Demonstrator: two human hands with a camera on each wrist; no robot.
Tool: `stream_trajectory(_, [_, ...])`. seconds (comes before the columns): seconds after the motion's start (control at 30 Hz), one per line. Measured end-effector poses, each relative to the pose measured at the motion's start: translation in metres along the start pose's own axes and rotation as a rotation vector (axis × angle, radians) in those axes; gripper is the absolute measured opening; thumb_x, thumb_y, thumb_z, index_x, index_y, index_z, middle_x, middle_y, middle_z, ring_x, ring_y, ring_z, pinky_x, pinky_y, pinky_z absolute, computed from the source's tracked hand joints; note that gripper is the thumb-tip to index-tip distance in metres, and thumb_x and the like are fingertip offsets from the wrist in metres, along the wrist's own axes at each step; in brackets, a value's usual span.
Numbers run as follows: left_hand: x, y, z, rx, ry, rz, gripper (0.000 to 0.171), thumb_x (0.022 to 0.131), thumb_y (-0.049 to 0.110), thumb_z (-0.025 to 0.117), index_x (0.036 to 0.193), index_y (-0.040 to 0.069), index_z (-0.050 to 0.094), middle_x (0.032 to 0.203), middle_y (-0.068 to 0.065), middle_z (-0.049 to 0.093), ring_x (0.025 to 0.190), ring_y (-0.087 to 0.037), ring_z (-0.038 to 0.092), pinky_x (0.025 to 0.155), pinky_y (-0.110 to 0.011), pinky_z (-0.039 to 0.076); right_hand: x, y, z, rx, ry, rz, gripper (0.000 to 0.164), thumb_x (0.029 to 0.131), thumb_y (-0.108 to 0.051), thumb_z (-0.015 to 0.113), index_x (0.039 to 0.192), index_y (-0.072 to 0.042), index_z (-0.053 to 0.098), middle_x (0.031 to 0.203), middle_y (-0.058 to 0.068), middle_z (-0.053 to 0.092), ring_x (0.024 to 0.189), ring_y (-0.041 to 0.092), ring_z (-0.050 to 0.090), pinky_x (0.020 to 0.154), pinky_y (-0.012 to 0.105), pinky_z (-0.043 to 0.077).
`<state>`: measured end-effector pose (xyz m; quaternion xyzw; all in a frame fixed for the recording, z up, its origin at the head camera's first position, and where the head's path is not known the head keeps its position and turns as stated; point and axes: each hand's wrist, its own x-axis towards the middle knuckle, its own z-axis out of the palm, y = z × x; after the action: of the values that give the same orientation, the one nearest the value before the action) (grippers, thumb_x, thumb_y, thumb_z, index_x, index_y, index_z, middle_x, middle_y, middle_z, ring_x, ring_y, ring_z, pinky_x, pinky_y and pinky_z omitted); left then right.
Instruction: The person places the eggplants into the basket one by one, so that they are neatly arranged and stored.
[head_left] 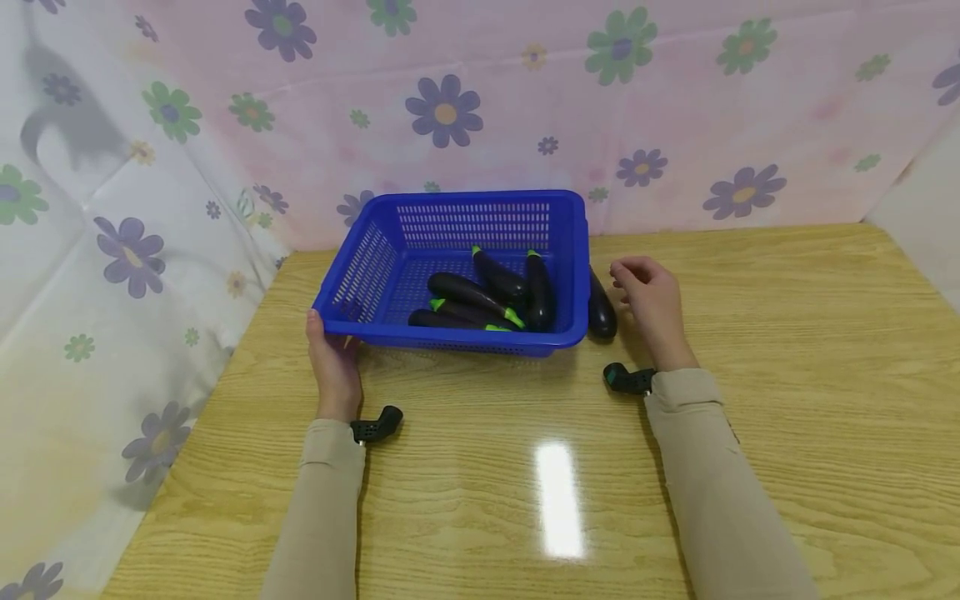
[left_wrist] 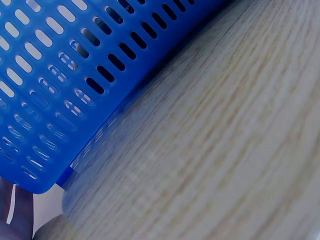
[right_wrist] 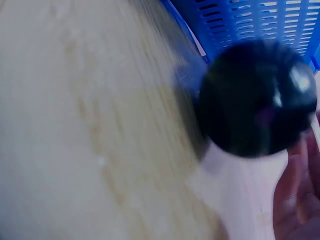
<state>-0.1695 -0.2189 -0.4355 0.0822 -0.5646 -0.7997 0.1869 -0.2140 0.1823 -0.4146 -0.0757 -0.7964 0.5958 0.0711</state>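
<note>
A blue plastic basket (head_left: 450,339) with slotted walls stands toward the back of the table, its front rim facing me. Several dark eggplants (head_left: 468,290) with green stems lie inside, mostly in its right half. My left hand (head_left: 335,367) grips the basket's front left corner, thumb over the rim; the left wrist view shows the slotted wall close up. Outside the right wall, one more eggplant (head_left: 602,312) lies on the table, its upper end hidden behind the basket. Beside it my right hand (head_left: 654,304) hovers with loosely bent fingers, a small gap apart from the eggplant in the head view.
The wooden table (head_left: 480,500) reaches back to a flower-patterned cloth (head_left: 510,100) hanging close behind the basket. A similar cloth hangs along the left side. Each wrist carries a black camera mount (head_left: 378,425).
</note>
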Motion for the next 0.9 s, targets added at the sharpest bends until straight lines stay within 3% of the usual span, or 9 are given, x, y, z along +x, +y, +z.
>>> stream_trajectory(0.27, [-0.001,0.001,0.0,0.0,0.008,-0.008,0.052,0.092,0.056,0.036,0.131,0.024,0.047,0.133,-0.006,0.05,0.122,-0.02,0.045,0.106,-0.04,0.03,0.004,-0.001,0.001,-0.238,-0.25,-0.035,0.061,0.086,-0.037,0.06,0.137,-0.01,0.04,0.136,0.018,0.042,0.12,0.033,0.044,0.097,0.05,0.038])
stream_trajectory(0.4, [-0.001,0.001,0.0,0.002,0.004,-0.003,0.052,0.092,0.056,0.036,0.132,0.024,0.047,0.133,-0.007,0.049,0.123,-0.021,0.045,0.106,-0.04,0.03,0.005,-0.002,0.003,-0.314,-0.347,-0.012,0.068,0.086,-0.036,0.061,0.142,-0.013,0.032,0.137,0.019,0.041,0.121,0.034,0.044,0.099,0.052,0.036])
stream_trajectory(0.57, [-0.001,0.001,-0.001,-0.017,0.013,-0.01,0.052,0.092,0.056,0.036,0.132,0.023,0.047,0.133,-0.007,0.049,0.122,-0.02,0.045,0.106,-0.039,0.031,0.001,-0.01,0.003,-0.395,-0.446,0.019,0.071,0.085,-0.041,0.06,0.142,-0.011,0.031,0.127,0.019,0.049,0.115,0.033,0.048,0.097,0.051,0.039])
stream_trajectory(0.77, [0.0,0.0,-0.001,-0.018,0.017,-0.019,0.052,0.092,0.056,0.037,0.131,0.023,0.047,0.132,-0.007,0.05,0.121,-0.02,0.046,0.106,-0.038,0.031,-0.004,-0.017,0.001,-0.481,-0.508,0.025,0.068,0.087,-0.045,0.055,0.14,-0.008,0.034,0.123,0.021,0.052,0.11,0.035,0.051,0.095,0.051,0.039])
stream_trajectory(0.9, [0.0,-0.001,0.0,-0.018,0.012,-0.015,0.052,0.092,0.055,0.037,0.131,0.023,0.047,0.132,-0.008,0.05,0.121,-0.02,0.046,0.105,-0.039,0.031,-0.005,-0.018,-0.006,-0.462,-0.479,0.034,0.061,0.09,-0.042,0.05,0.14,-0.01,0.035,0.129,0.021,0.049,0.115,0.035,0.048,0.097,0.052,0.037])
